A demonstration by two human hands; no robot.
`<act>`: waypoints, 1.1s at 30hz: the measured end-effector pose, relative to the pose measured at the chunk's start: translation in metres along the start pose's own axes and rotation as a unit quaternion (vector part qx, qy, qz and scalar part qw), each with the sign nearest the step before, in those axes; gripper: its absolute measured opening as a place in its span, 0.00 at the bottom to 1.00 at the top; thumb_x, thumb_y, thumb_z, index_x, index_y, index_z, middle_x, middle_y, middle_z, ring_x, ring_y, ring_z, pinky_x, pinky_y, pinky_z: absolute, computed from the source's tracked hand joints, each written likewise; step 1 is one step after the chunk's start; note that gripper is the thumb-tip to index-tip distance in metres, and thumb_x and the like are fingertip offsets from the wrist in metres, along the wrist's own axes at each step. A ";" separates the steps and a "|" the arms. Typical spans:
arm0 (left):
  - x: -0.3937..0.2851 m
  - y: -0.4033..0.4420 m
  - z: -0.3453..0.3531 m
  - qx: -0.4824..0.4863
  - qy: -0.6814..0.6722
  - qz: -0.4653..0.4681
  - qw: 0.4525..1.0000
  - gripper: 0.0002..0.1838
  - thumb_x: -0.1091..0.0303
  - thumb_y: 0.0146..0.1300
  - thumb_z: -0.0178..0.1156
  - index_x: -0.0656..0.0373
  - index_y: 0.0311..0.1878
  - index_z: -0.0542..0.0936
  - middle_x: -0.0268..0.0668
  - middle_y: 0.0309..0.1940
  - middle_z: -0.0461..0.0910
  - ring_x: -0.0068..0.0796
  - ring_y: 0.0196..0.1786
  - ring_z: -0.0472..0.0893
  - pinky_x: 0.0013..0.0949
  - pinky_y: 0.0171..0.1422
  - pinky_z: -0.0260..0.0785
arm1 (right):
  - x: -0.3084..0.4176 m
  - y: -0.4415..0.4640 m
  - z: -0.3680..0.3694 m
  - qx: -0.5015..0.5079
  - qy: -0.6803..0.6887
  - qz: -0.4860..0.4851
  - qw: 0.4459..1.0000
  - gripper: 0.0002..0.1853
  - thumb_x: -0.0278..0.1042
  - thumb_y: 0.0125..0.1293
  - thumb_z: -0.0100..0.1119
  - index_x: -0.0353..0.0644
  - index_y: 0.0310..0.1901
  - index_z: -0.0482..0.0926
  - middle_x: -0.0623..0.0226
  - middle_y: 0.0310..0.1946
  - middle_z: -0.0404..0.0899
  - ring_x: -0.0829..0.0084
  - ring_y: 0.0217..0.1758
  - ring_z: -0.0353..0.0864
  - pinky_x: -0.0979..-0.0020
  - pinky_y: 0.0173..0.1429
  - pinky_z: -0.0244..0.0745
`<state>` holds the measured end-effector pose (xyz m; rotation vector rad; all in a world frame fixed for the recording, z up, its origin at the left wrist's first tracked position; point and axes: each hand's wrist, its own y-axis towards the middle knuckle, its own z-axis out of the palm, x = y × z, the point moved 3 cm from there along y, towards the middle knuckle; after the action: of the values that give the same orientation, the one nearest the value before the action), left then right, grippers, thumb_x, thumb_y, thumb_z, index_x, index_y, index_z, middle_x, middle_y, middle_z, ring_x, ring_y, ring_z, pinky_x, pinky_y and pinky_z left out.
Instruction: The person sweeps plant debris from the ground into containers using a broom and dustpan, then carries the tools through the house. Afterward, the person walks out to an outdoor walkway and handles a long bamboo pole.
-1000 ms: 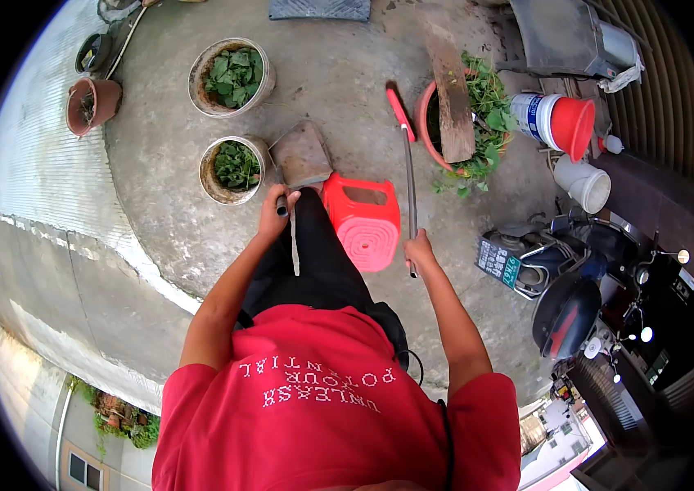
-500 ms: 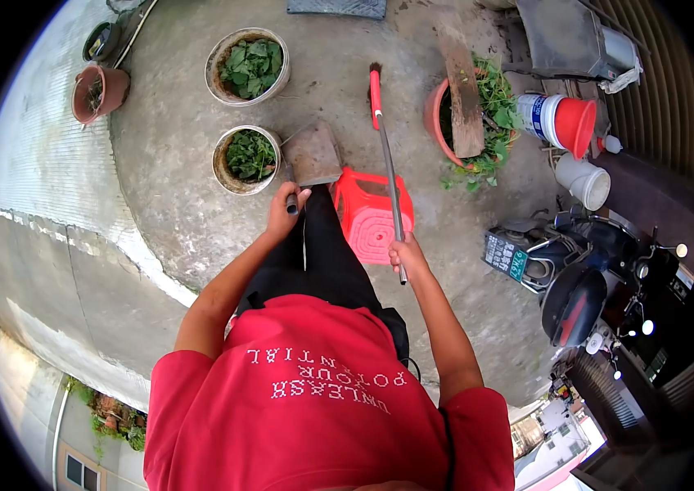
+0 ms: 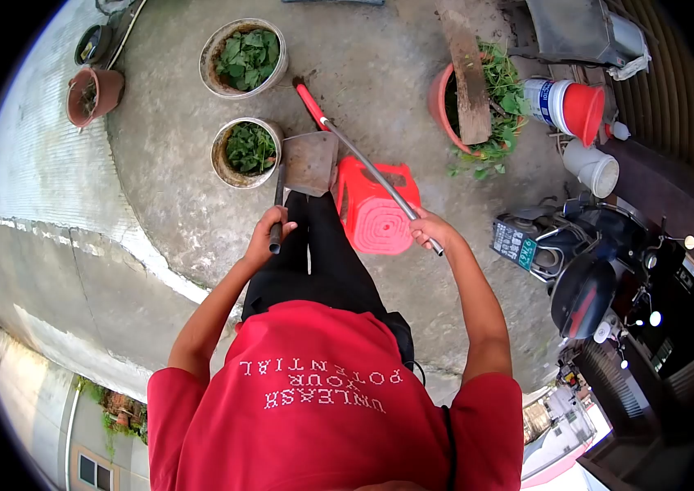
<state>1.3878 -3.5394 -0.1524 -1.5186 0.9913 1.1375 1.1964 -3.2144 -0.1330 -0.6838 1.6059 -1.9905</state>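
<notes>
Widest of all, worn concrete ground [image 3: 167,155] underfoot, with a motor scooter [image 3: 584,286] parked off to the right. Next in size, a round planter [image 3: 439,102] with green plants and a plank [image 3: 471,90] lying across it. Then a red stool [image 3: 384,227] near the legs, between dustpan and right hand in this view, its ringed top facing up. Ahead and to the left, a larger bucket [image 3: 282,65] and a smaller bucket [image 3: 218,159], both holding leafy greens (picked or growing, cannot tell).

Now the broom [image 3: 371,170]: slanting over the stool in this view, bristly end beside the larger bucket, pole end just past the right hand. Lower, the dustpan [image 3: 310,162], between smaller bucket and stool, close to the feet; flat on the ground or slightly raised, cannot tell.

Smallest, the hands. Fingers of the left hand [image 3: 268,231] wrapped around the dustpan handle near its top; fingers of the right hand [image 3: 433,229] clenched on the broom pole near its end.

Step in hand, by the look of it: steadying the dustpan while angling the broom beyond it. For any next stroke, seemingly called for: a level, firm dustpan, bristles low and in line with its mouth, and enough clearance from bucket and stool (a tight gap, apparently) to avoid a knock.
</notes>
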 end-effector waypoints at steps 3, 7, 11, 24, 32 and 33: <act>-0.005 -0.001 0.005 0.023 0.014 0.016 1.000 0.12 0.77 0.57 0.61 0.60 0.28 0.64 0.37 0.27 0.65 0.33 0.34 0.68 0.32 0.47 0.63 | 0.009 0.005 -0.008 0.007 -0.024 0.022 0.999 0.21 0.25 0.54 0.49 0.49 0.50 0.62 0.78 0.16 0.62 0.88 0.10 0.57 0.81 0.10 0.53; -0.005 0.006 0.014 0.024 0.028 0.018 0.999 0.13 0.77 0.55 0.62 0.60 0.28 0.64 0.37 0.27 0.65 0.34 0.33 0.68 0.32 0.44 0.63 | 0.015 0.004 -0.022 -0.003 -0.034 0.014 0.999 0.20 0.25 0.54 0.50 0.49 0.50 0.62 0.78 0.16 0.62 0.87 0.10 0.57 0.80 0.10 0.54; -0.002 0.012 0.019 0.017 0.033 -0.008 0.999 0.14 0.77 0.54 0.63 0.59 0.28 0.64 0.36 0.27 0.65 0.35 0.33 0.69 0.34 0.45 0.64 | 0.027 -0.005 -0.015 -0.054 -0.058 -0.045 0.996 0.16 0.26 0.53 0.50 0.42 0.44 0.62 0.75 0.16 0.63 0.85 0.12 0.59 0.79 0.11 0.54; 0.004 -0.010 0.037 0.118 0.107 0.024 0.987 0.15 0.69 0.52 0.64 0.61 0.27 0.66 0.43 0.29 0.67 0.47 0.38 0.69 0.41 0.45 0.64 | 0.027 0.029 0.020 0.128 0.153 0.033 0.979 0.14 0.25 0.58 0.48 0.51 0.44 0.60 0.79 0.15 0.61 0.89 0.10 0.57 0.82 0.11 0.52; 0.006 0.002 0.035 0.069 0.109 0.010 0.992 0.14 0.67 0.54 0.64 0.61 0.30 0.67 0.42 0.32 0.69 0.47 0.40 0.70 0.41 0.48 0.64 | 0.032 0.022 -0.017 -0.006 0.006 -0.004 1.000 0.11 0.24 0.55 0.48 0.49 0.38 0.61 0.78 0.14 0.63 0.88 0.09 0.58 0.81 0.09 0.53; 0.007 0.002 0.036 0.071 0.103 0.013 0.992 0.14 0.67 0.54 0.64 0.61 0.31 0.67 0.42 0.33 0.69 0.47 0.40 0.70 0.41 0.48 0.64 | 0.032 0.013 -0.017 -0.034 0.003 -0.007 0.999 0.11 0.24 0.55 0.48 0.49 0.38 0.61 0.78 0.14 0.62 0.89 0.09 0.58 0.81 0.09 0.53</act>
<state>1.3803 -3.5051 -0.1638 -1.5329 1.2085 0.9195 1.1616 -3.2248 -0.1462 -0.7167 1.6846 -1.9567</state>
